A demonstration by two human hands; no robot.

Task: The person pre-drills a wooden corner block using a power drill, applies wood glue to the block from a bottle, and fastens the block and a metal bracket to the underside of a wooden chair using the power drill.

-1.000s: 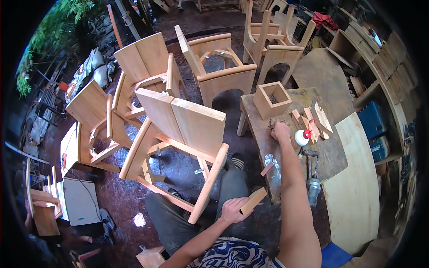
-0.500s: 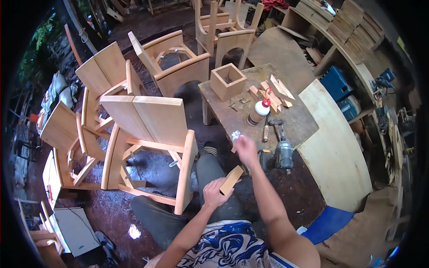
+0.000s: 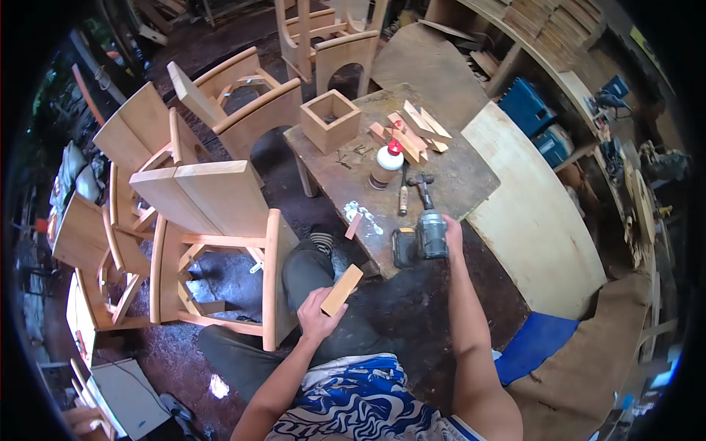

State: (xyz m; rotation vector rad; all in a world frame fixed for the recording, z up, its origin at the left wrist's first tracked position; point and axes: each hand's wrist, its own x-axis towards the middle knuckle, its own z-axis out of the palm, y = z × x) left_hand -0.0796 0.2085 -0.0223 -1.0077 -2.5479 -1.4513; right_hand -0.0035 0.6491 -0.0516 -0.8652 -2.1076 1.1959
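Note:
My left hand (image 3: 318, 314) is closed around a short rectangular wood block (image 3: 343, 289), held above my lap. At the table's near edge, my right hand (image 3: 454, 237) is against the right side of a grey cordless drill (image 3: 432, 234). Its fingers curl behind the drill body and are partly hidden. The drill's black and yellow battery (image 3: 404, 248) points left. Left of the drill lies a wooden-handled tool (image 3: 404, 192). A small wood piece (image 3: 354, 226) rests by a patch of white glue (image 3: 364, 214) on the table corner.
On the low table (image 3: 471, 176) are a square wooden box (image 3: 330, 131), a red-capped glue bottle (image 3: 387, 163) and several wood offcuts (image 3: 419, 132). An unfinished wooden chair (image 3: 213, 242) stands by my left leg, with several more behind. A pale curved board (image 3: 529, 213) lies right.
My right hand has moved from the glue patch to the drill, and the small wood piece now lies on the table corner. My left hand still holds the block. The view has shifted right.

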